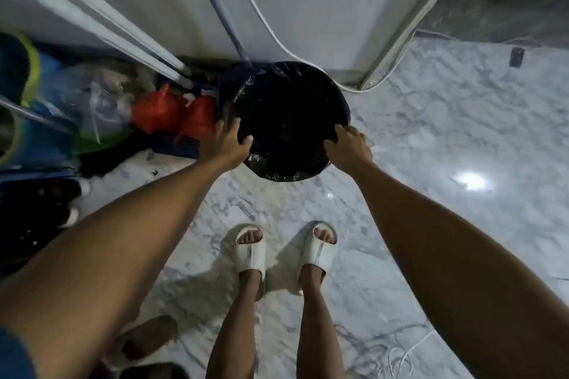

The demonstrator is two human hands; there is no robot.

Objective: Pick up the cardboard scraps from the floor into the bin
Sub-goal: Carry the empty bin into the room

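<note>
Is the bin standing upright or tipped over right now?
Upright. The bin's round, black-lined mouth faces straight up at the camera, with the left hand and right hand gripping opposite sides of its rim. Its contents are too dark to see.

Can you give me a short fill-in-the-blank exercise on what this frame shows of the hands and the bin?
1. The bin is lined with a ____ plastic bag.
2. The left hand and the right hand both grip the bin's ____.
3. The person wears white ____ on both feet.
4. Two ____ bags lie left of the bin.

Missing words: black; rim; slides; red
</note>
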